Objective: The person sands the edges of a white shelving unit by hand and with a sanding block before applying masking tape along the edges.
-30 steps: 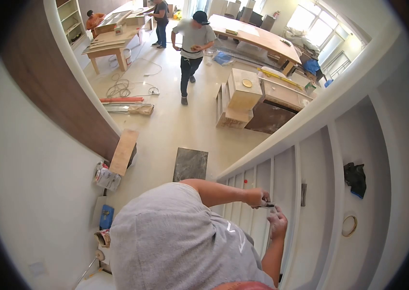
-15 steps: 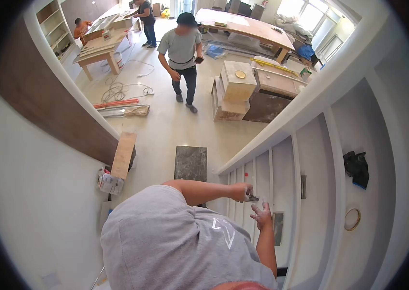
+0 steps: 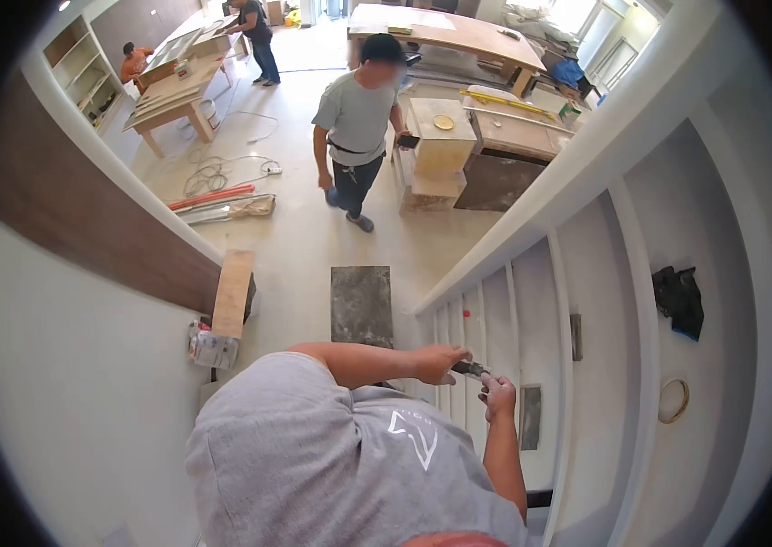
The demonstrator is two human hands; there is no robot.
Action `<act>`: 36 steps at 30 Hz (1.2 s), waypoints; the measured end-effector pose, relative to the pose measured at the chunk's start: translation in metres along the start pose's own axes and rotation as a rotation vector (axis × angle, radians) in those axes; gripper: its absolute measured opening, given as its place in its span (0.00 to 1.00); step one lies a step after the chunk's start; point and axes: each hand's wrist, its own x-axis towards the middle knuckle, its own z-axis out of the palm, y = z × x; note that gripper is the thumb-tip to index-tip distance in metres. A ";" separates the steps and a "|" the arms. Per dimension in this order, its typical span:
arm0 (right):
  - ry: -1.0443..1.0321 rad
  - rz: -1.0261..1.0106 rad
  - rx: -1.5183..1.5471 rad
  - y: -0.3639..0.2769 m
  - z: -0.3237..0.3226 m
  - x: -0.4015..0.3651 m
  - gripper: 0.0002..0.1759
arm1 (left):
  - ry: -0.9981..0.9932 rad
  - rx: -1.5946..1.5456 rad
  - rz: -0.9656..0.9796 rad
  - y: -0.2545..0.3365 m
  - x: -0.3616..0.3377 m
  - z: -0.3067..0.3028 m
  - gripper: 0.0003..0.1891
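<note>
My left hand (image 3: 439,363) reaches across my grey shirt and grips a small dark tool (image 3: 471,369) over the white stair steps (image 3: 541,301). My right hand (image 3: 499,397), dusted white, comes up from below, its fingertips pinching the tool's tip. Both hands meet just above the narrow lower steps.
Two grey pads (image 3: 575,336) (image 3: 530,417) lie on the steps, a dark cloth (image 3: 679,302) and a tape ring (image 3: 674,400) on the upper ones. Below are a dark tile (image 3: 360,305), a wooden board (image 3: 233,293), a person walking (image 3: 357,123), cabinets (image 3: 441,150) and workbenches (image 3: 172,96).
My hands have drifted left and come together on the tool. The person on the floor below has walked closer to the stairs.
</note>
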 end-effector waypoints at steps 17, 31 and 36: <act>-0.110 -0.059 0.095 0.010 -0.036 -0.040 0.17 | -0.094 -0.045 0.053 0.000 0.026 0.016 0.18; 1.279 -1.328 -0.555 -0.137 -0.209 -0.321 0.16 | 0.461 -0.054 0.382 0.172 0.208 -0.190 0.37; 2.007 -1.016 -1.084 -0.150 -0.265 -0.420 0.26 | 0.631 0.038 0.702 0.411 0.171 -0.310 0.32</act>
